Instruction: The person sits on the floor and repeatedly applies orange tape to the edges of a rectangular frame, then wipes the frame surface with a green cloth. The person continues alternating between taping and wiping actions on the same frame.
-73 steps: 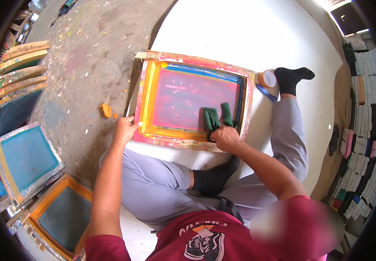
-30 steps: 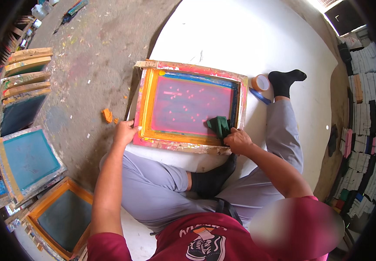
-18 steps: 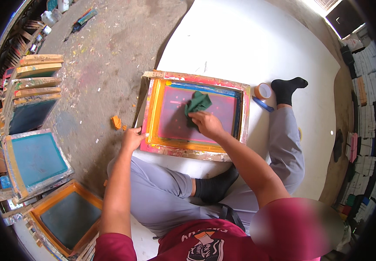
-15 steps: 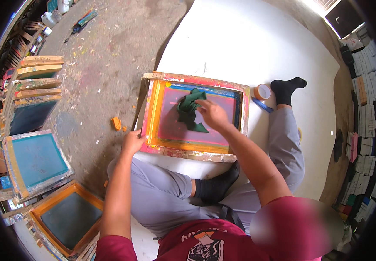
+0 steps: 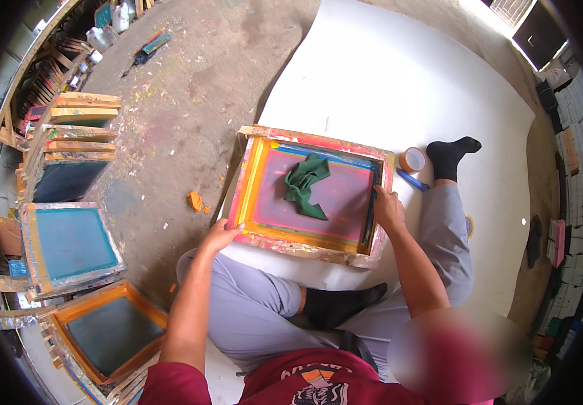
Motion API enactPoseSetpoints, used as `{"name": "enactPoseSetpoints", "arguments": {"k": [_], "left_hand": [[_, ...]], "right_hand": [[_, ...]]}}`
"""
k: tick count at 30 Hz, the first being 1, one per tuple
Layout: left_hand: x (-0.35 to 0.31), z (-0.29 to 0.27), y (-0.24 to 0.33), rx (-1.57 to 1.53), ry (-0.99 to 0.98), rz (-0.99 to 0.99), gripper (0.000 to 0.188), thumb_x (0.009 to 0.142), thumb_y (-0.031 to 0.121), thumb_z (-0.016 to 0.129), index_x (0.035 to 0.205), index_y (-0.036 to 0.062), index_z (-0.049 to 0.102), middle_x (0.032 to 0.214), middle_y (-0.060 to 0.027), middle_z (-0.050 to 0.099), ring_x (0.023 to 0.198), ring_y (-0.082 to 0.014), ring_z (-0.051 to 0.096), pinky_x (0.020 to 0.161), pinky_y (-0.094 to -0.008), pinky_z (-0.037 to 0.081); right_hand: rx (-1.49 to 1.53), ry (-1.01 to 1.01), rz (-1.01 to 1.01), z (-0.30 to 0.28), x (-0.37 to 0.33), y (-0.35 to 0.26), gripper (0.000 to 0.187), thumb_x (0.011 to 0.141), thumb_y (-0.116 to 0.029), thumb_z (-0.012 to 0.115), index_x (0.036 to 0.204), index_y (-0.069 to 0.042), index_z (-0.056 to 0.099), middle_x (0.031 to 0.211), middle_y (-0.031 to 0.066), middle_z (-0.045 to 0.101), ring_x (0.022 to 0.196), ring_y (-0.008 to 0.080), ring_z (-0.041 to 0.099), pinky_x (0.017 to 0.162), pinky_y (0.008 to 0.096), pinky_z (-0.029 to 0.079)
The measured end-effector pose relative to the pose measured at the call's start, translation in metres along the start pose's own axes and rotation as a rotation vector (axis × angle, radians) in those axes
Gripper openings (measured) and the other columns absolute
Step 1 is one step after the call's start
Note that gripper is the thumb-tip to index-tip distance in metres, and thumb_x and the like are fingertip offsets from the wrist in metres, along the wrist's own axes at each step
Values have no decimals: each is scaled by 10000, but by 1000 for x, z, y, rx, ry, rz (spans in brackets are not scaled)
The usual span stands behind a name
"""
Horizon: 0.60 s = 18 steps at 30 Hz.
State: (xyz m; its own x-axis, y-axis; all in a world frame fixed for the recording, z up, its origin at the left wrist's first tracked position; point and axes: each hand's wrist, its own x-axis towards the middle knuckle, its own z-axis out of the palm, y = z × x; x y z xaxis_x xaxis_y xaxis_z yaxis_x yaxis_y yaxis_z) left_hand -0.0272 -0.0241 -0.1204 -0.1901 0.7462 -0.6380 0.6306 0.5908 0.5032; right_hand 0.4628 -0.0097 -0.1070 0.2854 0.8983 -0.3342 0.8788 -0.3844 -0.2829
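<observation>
A paint-stained screen printing frame (image 5: 308, 252) lies in front of my crossed legs. Its mesh looks pinkish purple inside yellow and orange borders. A crumpled dark green cloth (image 5: 299, 183) rests on the mesh, left of its middle, with neither hand touching it. My left hand (image 5: 218, 237) grips the frame's near left corner, thumb on top. On the opposite side, my right hand (image 5: 388, 209) is closed over the right rail, with fingers reaching over the inner edge. The undersides of both grips are hidden.
Beneath the frame spreads a large white sheet (image 5: 399, 74). A tape roll (image 5: 412, 160) and a blue slim tool (image 5: 413, 180) lie beside my socked foot. More screens (image 5: 72, 233) stand and lean at left. Orange scraps (image 5: 195, 201) litter the stained floor.
My right hand has let go of the green cloth and moved right to grip the frame's right rail. The cloth stays on the mesh. My left hand keeps its corner hold.
</observation>
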Motion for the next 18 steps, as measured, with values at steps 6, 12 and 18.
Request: {"name": "enactPoseSetpoints", "arguments": {"k": [6,12,18], "left_hand": [[53,-37,62,-63,90,202,762,926,395,805,1474,-44,510,1356,-228,676,1247,-288,656,1055,-384,499],[101,-19,118,-680,98,297,942,982,274,753,1667,-7,170,1315,-205,685,1186,-254,669,1090,-400,473],[54,64,67,-125,484,330,1011,843,391,861,1578,-57,331,1447,-376,502,1348,-475,528,1138,-501,440]], "right_hand": [[154,32,78,13,-38,-5,438,935,-276,690,1356,-162,654,1131,328,686,1042,510,694,934,560,560],[308,-59,84,49,-89,-20,367,930,-362,721,1206,-121,730,1011,216,772,1007,424,732,908,514,567],[16,223,-6,16,-55,-20,586,857,-348,825,1355,-105,633,1247,198,676,1121,412,690,927,522,560]]}}
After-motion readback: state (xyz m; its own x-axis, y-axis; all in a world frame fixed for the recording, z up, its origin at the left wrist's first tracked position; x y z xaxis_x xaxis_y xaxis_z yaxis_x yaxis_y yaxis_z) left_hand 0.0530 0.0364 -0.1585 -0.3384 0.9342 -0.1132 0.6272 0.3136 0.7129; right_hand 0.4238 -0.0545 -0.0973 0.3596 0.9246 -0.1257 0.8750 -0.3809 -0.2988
